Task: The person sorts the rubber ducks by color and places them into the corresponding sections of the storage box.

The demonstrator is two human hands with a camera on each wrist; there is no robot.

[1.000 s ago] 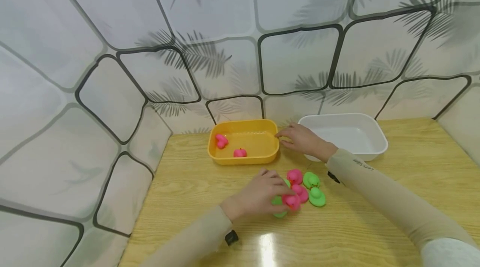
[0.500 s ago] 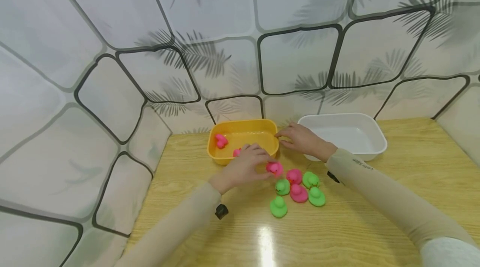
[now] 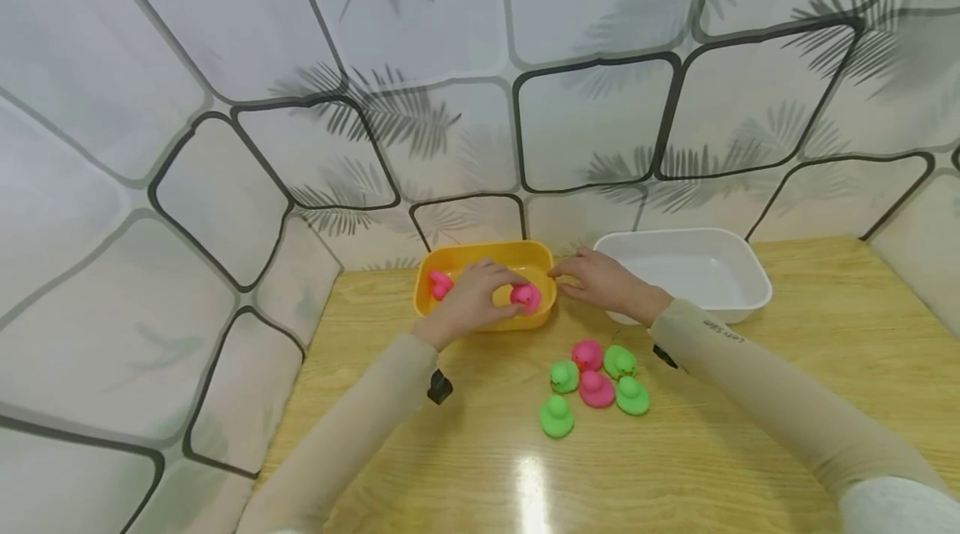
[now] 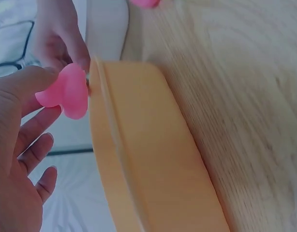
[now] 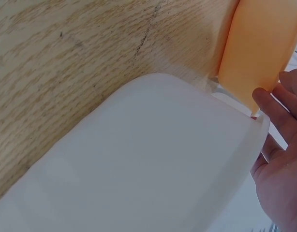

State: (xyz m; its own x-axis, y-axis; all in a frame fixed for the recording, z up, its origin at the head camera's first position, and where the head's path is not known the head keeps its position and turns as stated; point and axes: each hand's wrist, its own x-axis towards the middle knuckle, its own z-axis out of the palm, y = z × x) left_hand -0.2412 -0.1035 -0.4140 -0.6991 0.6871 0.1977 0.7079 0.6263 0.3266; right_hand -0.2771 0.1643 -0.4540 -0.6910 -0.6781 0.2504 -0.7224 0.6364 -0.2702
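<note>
My left hand (image 3: 474, 297) reaches over the yellow tub (image 3: 491, 253) and pinches a pink rubber duck (image 3: 527, 297) between thumb and fingers. In the left wrist view the held duck (image 4: 71, 92) is level with the tub's rim, its other fingers loosely bent below. Another pink duck (image 3: 440, 285) lies at the tub's left end, and the left hand hides part of the inside. My right hand (image 3: 603, 280) stays at the tub's right end. In the right wrist view its fingertips (image 5: 262, 96) touch the tub's outer wall and rim.
A white tub (image 3: 682, 267) stands right of the yellow one, partly behind the right forearm. On the wooden table in front lie two pink ducks, one nearer me (image 3: 597, 390), and several green ducks, one nearest me (image 3: 557, 418). A patterned wall (image 3: 585, 126) rises behind.
My left hand has carried a pink duck from the group on the table up and left, to over the yellow tub. The right hand has stayed at the tub's end.
</note>
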